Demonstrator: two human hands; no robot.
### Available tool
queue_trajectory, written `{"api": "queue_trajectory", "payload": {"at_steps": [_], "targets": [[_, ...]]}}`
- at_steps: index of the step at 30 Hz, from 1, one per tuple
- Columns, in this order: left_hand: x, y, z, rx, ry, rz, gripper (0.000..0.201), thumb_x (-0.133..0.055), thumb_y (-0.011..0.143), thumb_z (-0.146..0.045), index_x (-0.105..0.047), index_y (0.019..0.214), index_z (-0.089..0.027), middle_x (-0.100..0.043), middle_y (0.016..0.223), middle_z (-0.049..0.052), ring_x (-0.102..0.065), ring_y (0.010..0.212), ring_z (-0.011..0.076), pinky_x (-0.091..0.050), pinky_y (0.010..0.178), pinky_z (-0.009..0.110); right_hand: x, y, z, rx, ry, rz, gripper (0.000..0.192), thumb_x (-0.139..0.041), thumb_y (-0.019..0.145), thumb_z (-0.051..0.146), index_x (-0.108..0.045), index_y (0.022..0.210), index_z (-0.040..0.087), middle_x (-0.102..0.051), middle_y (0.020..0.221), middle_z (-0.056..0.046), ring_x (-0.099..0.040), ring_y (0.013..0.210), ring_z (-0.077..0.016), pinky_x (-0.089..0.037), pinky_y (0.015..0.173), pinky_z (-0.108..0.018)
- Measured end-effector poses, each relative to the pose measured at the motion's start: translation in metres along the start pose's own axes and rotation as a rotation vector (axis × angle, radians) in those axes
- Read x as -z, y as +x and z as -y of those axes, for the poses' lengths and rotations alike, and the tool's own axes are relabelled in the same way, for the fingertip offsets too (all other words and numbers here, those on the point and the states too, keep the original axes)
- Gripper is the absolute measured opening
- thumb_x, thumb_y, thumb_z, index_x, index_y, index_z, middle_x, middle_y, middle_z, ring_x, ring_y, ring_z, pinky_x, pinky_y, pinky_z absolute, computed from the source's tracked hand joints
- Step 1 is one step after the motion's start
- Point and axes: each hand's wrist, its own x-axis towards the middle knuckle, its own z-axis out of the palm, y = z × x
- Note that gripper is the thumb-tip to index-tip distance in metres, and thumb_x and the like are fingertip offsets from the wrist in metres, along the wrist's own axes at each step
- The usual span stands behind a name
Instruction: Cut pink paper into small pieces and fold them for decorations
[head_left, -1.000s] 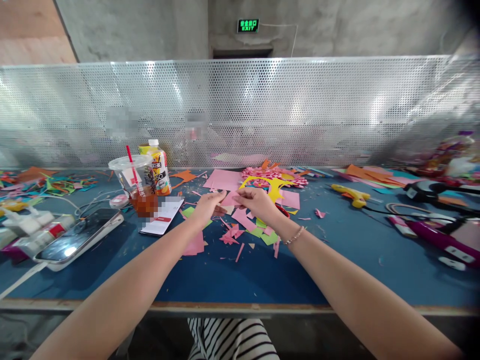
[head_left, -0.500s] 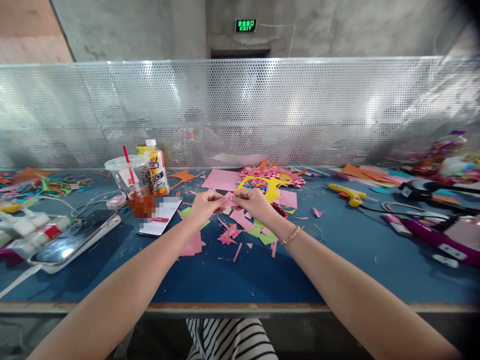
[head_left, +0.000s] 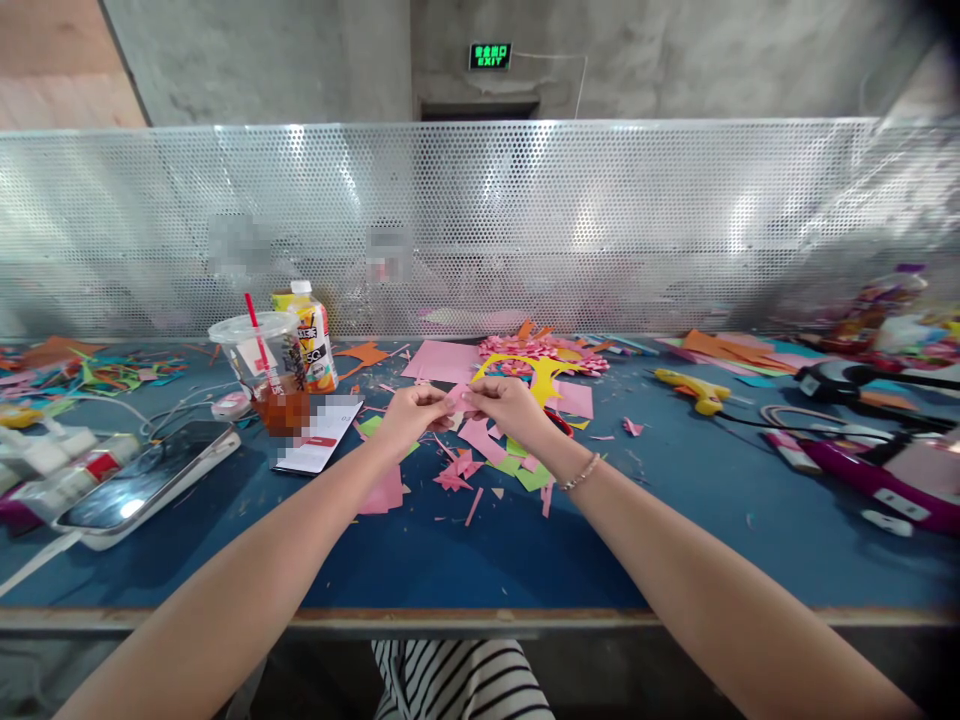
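Observation:
Both hands meet above the middle of the blue table, pinching one small piece of pink paper. My left hand grips its left side between thumb and fingers. On the other side, my right hand is closed on the same piece. Beneath the hands lie pink paper scraps and green paper scraps. A yellow paper sheet with a large cut-out is just past my right hand. Red handles, perhaps of scissors, show partly behind the right wrist.
Left stand a lidded cup with a red straw and a drink bottle, near a phone with cables. A yellow glue gun lies right, by a purple device. Behind rises a perforated metal screen; the table edge is in front.
The left fingers have shifted slightly on the pink paper, and a bit more of it shows between the hands. The rest of the table looks the same.

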Motion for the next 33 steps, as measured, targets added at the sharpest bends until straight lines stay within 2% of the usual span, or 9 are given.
{"api": "queue_trajectory", "payload": {"at_steps": [12,25,29,31,33], "targets": [[0.001,0.000,0.000,-0.035,0.085,-0.007,0.021,-0.069,0.064,-0.034,-0.063,0.067,-0.014,-0.060,0.057,0.001,-0.057,0.052,0.0104,-0.048,0.056,0.025,0.000,0.000,-0.001,0.030,0.023,0.001,0.015,-0.059,0.070,0.028,-0.061,0.063,0.015,-0.056,0.057,0.001,-0.061,0.054,-0.0103,-0.049,0.052,-0.019],[-0.001,-0.002,-0.005,-0.047,0.069,-0.039,0.017,-0.071,0.061,-0.030,-0.064,0.062,-0.014,-0.059,0.055,0.002,-0.056,0.051,0.0111,-0.047,0.055,0.026,0.000,0.000,0.000,0.024,0.043,-0.008,0.015,-0.061,0.069,0.028,-0.060,0.060,0.015,-0.056,0.054,0.002,-0.058,0.048,-0.0095,-0.045,0.044,-0.018],[0.000,0.000,-0.003,-0.071,0.053,-0.070,0.016,-0.071,0.060,-0.029,-0.065,0.064,-0.015,-0.060,0.057,0.003,-0.056,0.051,0.0112,-0.047,0.054,0.025,-0.002,0.003,-0.005,0.009,0.146,0.039,0.013,-0.066,0.065,0.025,-0.064,0.074,0.016,-0.064,0.069,-0.001,-0.061,0.060,-0.0105,-0.051,0.056,-0.022],[0.000,0.000,-0.004,-0.099,0.031,-0.102,0.016,-0.070,0.061,-0.029,-0.065,0.064,-0.015,-0.061,0.057,0.002,-0.056,0.051,0.0110,-0.047,0.054,0.025,-0.004,0.004,-0.008,-0.009,0.208,0.028,0.028,-0.071,0.059,0.020,-0.064,0.086,0.017,-0.066,0.082,-0.002,-0.062,0.066,-0.0109,-0.052,0.061,-0.023],[0.000,0.001,-0.004,-0.124,0.009,-0.129,0.016,-0.069,0.061,-0.029,-0.064,0.065,-0.014,-0.060,0.056,0.002,-0.056,0.051,0.0110,-0.047,0.055,0.025,-0.006,0.005,-0.011,-0.036,0.259,-0.012,0.038,-0.073,0.056,0.017,-0.062,0.092,0.018,-0.067,0.083,-0.001,-0.062,0.067,-0.0110,-0.052,0.064,-0.024]]}}
